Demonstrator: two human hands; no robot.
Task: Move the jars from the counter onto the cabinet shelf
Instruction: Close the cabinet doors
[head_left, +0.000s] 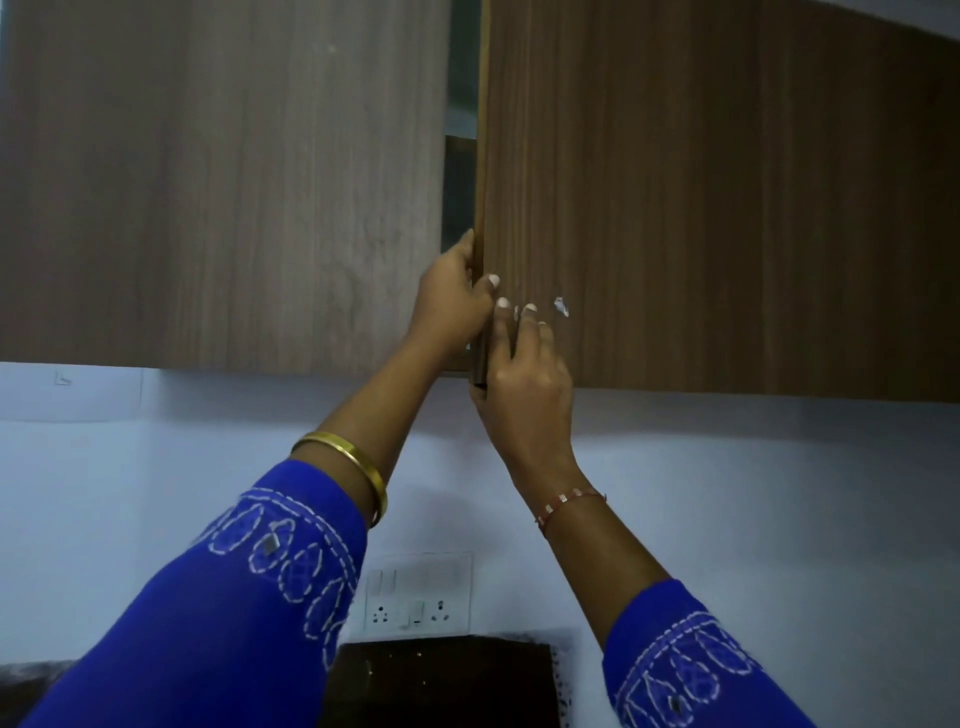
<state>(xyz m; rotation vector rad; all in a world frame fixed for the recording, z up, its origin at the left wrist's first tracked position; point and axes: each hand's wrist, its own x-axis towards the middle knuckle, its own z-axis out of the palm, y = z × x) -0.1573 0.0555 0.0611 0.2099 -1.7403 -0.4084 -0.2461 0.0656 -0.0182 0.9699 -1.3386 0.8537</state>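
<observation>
Head view, left hand (454, 296) and right hand (524, 374) both gripping cabinet door (727, 197) edge

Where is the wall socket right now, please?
In the head view, the wall socket sits low at centre on the white wall, between the two blue sleeves, below the cabinet doors.

Single head cam, tilted up, close on cabinet doors (675, 182) above wall sockets (415, 597)

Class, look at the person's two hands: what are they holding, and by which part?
Both the left hand and right hand grip the right cabinet door by its free left edge, near the bottom corner. No jar is held.
</observation>
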